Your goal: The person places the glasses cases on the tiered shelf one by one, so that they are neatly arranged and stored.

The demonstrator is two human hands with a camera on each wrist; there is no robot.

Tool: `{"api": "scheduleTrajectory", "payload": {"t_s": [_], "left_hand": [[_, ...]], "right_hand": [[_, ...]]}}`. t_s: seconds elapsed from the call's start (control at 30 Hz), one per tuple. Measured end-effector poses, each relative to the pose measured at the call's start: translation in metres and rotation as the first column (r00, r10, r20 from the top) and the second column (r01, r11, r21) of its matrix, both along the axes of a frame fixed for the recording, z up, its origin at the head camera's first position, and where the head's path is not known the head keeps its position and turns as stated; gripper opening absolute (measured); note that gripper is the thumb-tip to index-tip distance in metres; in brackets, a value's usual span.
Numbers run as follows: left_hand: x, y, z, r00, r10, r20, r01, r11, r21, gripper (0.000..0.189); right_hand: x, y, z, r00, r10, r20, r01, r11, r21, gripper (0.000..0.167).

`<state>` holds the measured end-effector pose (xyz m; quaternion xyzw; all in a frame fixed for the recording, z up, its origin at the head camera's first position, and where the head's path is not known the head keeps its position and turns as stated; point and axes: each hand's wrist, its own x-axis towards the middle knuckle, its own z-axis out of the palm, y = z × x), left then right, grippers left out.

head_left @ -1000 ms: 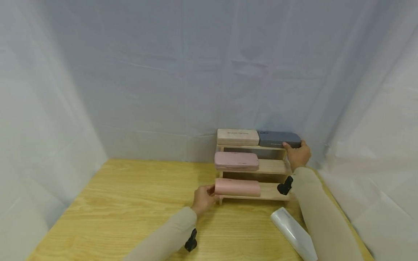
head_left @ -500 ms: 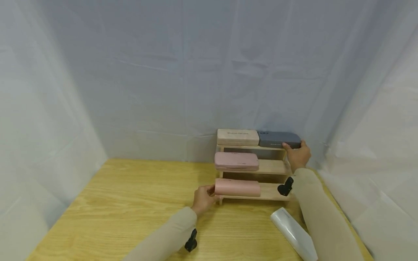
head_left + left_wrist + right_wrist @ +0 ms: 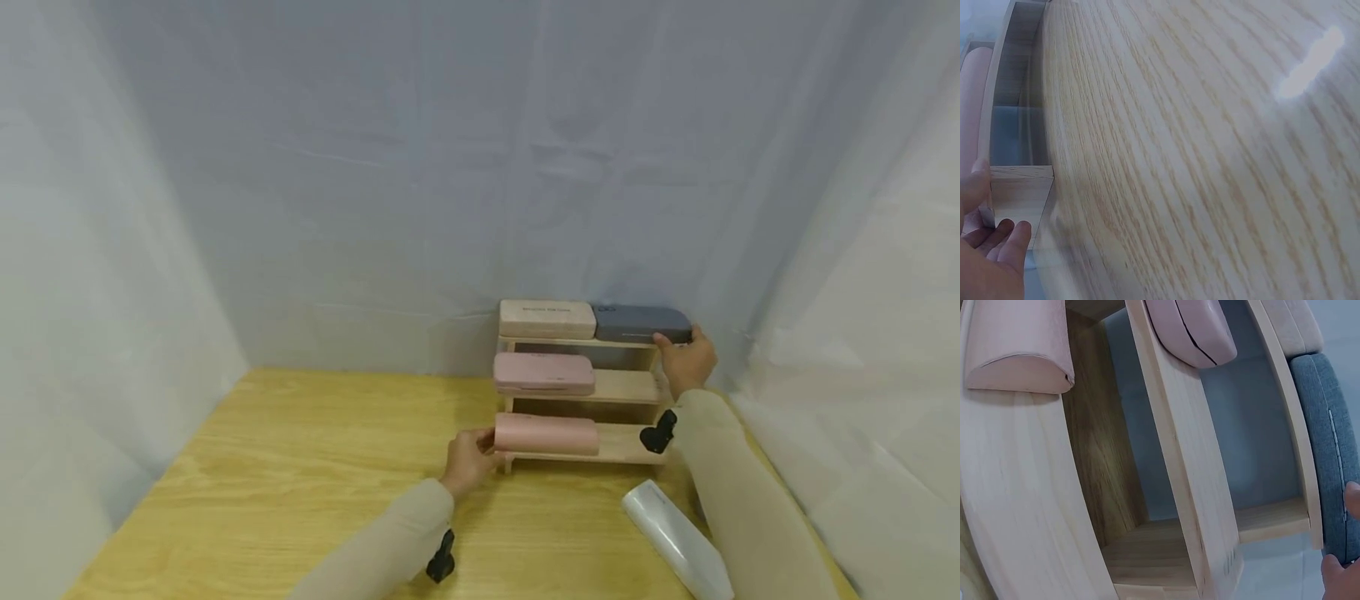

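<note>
A stepped wooden rack (image 3: 633, 442) holds several glasses cases. On its top tier, my right hand (image 3: 686, 362) pinches the right end of a blue-grey case (image 3: 641, 323), thumb at the front and fingers around the end; the right wrist view shows the blue case (image 3: 1329, 437) at its edge. My left hand (image 3: 467, 461) grips the left end of the bottom tier, close to the end of a salmon-pink case (image 3: 546, 435). In the left wrist view, the left hand (image 3: 991, 250) curls around the board's end, beside the pink case (image 3: 972, 100).
A cream case (image 3: 546, 319) stands left of the blue one, against it. A mauve-pink case (image 3: 543, 372) lies on the left of the middle tier. A glossy white case (image 3: 675, 537) lies slantwise on the wooden table (image 3: 337, 442), beside the right sleeve. White sheeting (image 3: 360, 208) surrounds the table.
Both hands keep their places on the rack and the blue case. The whole head view has shifted very slightly; the cases stay where they were.
</note>
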<state>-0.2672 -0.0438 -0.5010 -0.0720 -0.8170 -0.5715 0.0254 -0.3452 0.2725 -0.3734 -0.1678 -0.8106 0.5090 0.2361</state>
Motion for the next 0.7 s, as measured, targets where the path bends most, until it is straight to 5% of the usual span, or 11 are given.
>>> {"api": "scheduleTrajectory", "payload": {"t_s": [0.7], "left_hand": [[0.0031,0.007,0.0052,1.0,0.004,-0.001,-0.004,1.0,-0.005,0.046]], "right_hand": [[-0.0013,0.0039,0.0008,0.998,-0.064,-0.013,0.064,0.998,0.005,0.07]]}}
